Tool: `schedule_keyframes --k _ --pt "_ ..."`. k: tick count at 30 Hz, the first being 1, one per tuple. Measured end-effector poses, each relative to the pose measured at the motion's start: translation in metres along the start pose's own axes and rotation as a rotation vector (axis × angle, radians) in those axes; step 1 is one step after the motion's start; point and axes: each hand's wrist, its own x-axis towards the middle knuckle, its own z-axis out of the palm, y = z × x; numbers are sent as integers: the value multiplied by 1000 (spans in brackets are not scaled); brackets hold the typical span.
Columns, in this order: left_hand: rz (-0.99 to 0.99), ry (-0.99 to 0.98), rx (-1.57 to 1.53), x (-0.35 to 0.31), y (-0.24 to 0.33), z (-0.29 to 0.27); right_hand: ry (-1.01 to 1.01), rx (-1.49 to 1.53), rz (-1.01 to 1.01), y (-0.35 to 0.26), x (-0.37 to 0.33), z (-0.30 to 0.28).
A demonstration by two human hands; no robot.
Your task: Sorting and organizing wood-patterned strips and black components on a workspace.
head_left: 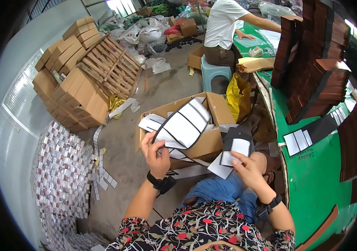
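Observation:
My left hand (156, 158) pinches the lower end of a black-edged strip (183, 124) with white panels split by dark lines. The strip stands tilted up over an open cardboard box (207, 144), which holds more white and dark pieces. My right hand (249, 169) grips the near end of a black strip (240, 146) with white rectangles on it, above my right thigh. A loose white piece (219, 168) lies under that strip, by my knee. Part of each hand's finger contact is hidden by the strips.
To the right runs a green-topped table (316, 180) with tall stacks of brown pieces (316, 83) and a white-panelled black strip (312, 136). Beyond the box, a person (224, 27) sits on a blue stool (214, 71). Cartons (76, 90) and a silvery pile (63, 163) stand left.

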Motion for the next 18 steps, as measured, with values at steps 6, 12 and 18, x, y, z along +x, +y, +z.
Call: schedule_keyframes --k 6,12,18 --pt "-140 77 -216 17 -30 0 -108 346 56 -16 41 22" --pt "-310 -67 -373 20 -63 21 -146 334 190 -25 96 44" --pt "-738 231 -555 56 -133 43 104 95 86 -22 122 53"
